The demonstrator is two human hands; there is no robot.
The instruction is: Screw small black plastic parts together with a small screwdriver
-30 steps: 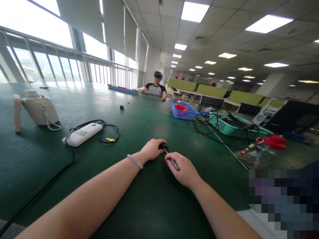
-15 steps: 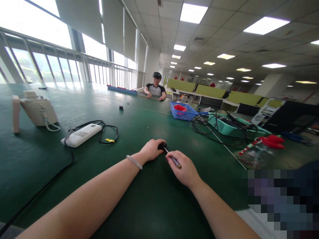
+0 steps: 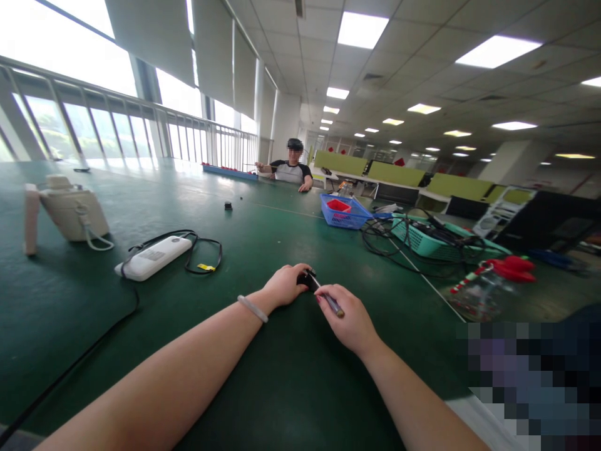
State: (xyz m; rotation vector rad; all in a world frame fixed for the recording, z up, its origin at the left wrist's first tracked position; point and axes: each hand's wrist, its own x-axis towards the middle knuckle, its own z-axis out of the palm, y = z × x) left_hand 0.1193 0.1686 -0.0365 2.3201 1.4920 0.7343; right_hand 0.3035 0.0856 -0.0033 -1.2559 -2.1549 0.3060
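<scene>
My left hand (image 3: 284, 285) rests on the green table (image 3: 263, 376) with its fingers closed round a small black part (image 3: 307, 278). My right hand (image 3: 347, 319) sits just right of it and pinches a thin screwdriver (image 3: 328, 300) whose tip meets the black part. A pale bracelet (image 3: 252, 308) circles my left wrist. The two hands almost touch near the middle of the table.
A white power strip (image 3: 153, 257) with a black cable (image 3: 204, 250) lies at left, behind it a beige device (image 3: 70, 210). A blue basket (image 3: 345, 210), a teal basket (image 3: 434, 241) of cables and a red-capped item (image 3: 509, 266) stand at right. Another person (image 3: 293, 169) sits at the far end.
My hands have hardly moved; the black part is tilted slightly more. The far person has stretched one arm out to the left.
</scene>
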